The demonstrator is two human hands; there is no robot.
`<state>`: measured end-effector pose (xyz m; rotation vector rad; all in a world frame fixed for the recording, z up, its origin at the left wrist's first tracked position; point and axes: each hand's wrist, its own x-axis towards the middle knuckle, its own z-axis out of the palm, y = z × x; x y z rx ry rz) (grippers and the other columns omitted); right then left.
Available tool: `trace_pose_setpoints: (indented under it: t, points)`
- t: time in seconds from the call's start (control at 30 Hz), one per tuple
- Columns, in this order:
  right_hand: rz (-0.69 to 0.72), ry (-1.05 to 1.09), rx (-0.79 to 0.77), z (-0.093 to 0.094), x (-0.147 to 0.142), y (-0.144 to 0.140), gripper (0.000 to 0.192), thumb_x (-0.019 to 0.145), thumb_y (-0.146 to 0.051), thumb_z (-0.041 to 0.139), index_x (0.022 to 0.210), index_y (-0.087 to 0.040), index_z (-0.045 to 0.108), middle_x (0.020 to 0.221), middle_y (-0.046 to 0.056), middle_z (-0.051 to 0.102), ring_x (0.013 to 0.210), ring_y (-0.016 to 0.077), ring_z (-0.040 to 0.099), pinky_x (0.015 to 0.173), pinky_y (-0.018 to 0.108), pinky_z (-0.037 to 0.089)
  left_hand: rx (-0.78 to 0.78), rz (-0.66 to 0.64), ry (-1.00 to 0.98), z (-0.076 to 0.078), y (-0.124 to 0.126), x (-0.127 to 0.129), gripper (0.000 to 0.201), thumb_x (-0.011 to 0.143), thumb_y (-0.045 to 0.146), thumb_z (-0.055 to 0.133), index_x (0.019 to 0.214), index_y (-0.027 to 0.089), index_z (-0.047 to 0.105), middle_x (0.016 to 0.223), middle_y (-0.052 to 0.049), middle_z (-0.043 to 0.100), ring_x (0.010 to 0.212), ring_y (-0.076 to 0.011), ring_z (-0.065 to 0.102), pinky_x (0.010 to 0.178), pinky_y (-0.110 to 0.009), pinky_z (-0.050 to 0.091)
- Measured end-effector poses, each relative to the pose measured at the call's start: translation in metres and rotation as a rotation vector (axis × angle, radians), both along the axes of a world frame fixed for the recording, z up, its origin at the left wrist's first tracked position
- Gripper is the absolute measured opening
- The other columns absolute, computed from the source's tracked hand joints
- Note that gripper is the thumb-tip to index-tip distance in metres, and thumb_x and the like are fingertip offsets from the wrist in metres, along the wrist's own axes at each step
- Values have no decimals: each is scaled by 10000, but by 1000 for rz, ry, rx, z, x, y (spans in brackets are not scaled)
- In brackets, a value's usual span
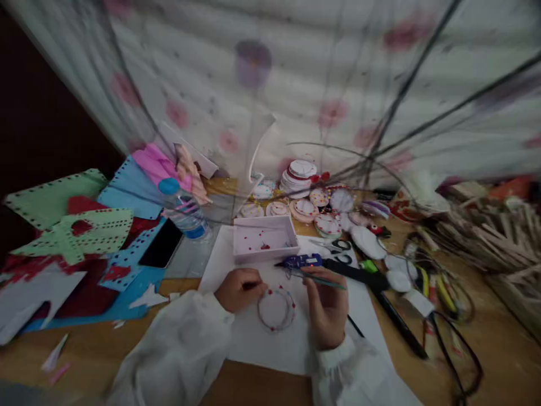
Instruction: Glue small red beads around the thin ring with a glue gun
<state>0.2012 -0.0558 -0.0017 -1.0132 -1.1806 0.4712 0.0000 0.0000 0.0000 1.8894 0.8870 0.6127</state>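
Okay, you're over the white paper sheet [253, 344] in the middle of the wooden table [499, 344], and the thing in hand is the small round disc [275, 309] w/ red and dark beads dotted along its rim, lying flat between your two hands. Left hand [239, 288] is curled into a loose fist at the disc's left edge, fingertips pressed together right by the rim; can't tell if they pinch a bead or just steady the edge. Right hand [326, 307] sits at the disc's right side, thumb and fingers pinching a thin teal stick tool [323, 279] that points up-left.

Handling, as a judgement: disc looks thin and v. light, probably card or foam, so it'll slide on the paper unless you pin it. Beads on the rim look tiny and maybe freshly stuck, so treat that edge as fragile. Best hold is prob. a flat fingertip on the bare centre, or a light pinch on a rim section w/o beads.

Around you: shallow pink tray [264, 238] w/ loose red beads just beyond the disc, blue glue gun [302, 261] beside it, scissors [338, 248] to its right, stack of finished discs [298, 175] further back, phone [161, 243] and water bottle [183, 211] off left.
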Motion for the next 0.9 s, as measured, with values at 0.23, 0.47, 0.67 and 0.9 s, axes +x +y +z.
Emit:
trace_pose_setpoints:
  t: [0.23, 0.47, 0.67, 0.9]
  points:
    - [-35, 77, 10, -13, -6, -7, 160, 838, -196, 590, 939, -218, 468, 942, 63, 604, 858, 185, 609, 660, 326, 508, -24, 78, -47, 3, 0, 1, 315, 835, 267, 512, 583, 137, 648, 590, -6, 564, 585, -115, 515, 576, -221, 357]
    - [-61, 98, -3, -23, -7, -12, 176, 819, -230, 620, 913, -206, 473, 925, 66, 608, 877, 196, 617, 666, 331, 511, -10, 146, -72, 5, -3, 1, 334, 814, 288, 515, 537, 140, 631, 518, 9, 521, 517, -108, 454, 533, -231, 323]
    - [-91, 119, -21, -18, -8, -14, 185, 820, -257, 622, 929, -204, 483, 904, 55, 614, 745, 166, 608, 620, 312, 491, -66, 186, -128, 2, -3, 3, 320, 819, 361, 509, 676, 133, 683, 496, 20, 462, 489, -107, 416, 494, -228, 314]
    - [-148, 151, -69, -14, -7, -16, 170, 824, -267, 619, 934, -197, 509, 877, 46, 609, 606, 122, 555, 526, 263, 461, -303, 257, -408, 5, 1, -1, 573, 835, 388, 524, 1340, 150, 394, 601, 50, 487, 436, -76, 400, 411, -184, 311]
